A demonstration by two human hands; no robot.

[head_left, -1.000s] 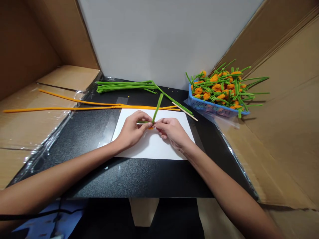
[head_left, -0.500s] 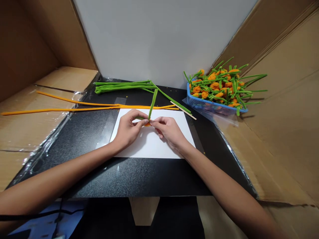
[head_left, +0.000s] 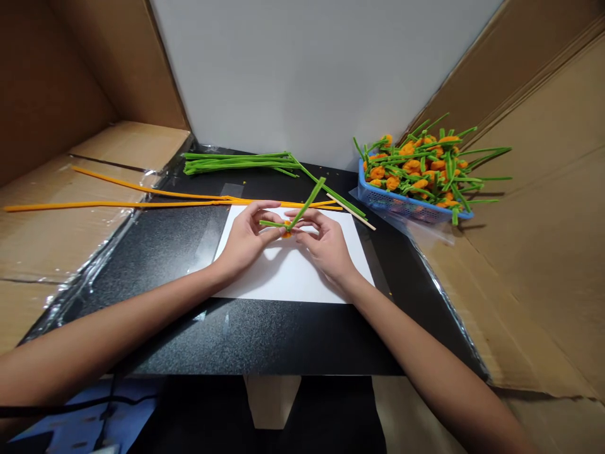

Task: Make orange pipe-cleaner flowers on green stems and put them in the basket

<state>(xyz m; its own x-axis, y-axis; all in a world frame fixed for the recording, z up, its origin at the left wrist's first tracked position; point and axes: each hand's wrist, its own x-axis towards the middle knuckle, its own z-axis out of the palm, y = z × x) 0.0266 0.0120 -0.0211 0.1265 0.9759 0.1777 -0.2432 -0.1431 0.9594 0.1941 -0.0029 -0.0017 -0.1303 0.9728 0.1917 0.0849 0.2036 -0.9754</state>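
Observation:
Over the white sheet [head_left: 288,271], a small orange pipe-cleaner flower [head_left: 286,232] with green stems is pinched between both hands. My left hand [head_left: 248,243] closes on its left side with thumb and fingertips. My right hand [head_left: 325,246] closes on its right side the same way. One green stem [head_left: 309,200] slants up to the right, while a shorter green piece [head_left: 270,224] points left across the left fingers. The fingertips partly cover the orange part.
Long orange pipe cleaners [head_left: 184,202] lie behind the sheet, with green pipe cleaners [head_left: 236,162] beyond them. A thin wooden stick [head_left: 352,211] lies right of these. The blue basket [head_left: 406,202] at the back right holds several orange-and-green pieces. Cardboard walls [head_left: 543,157] stand at the sides.
The long green stem has tipped from near upright to slanting right, and the left-pointing green piece shows more. The fingers have shifted around the orange part. The view has moved slightly.

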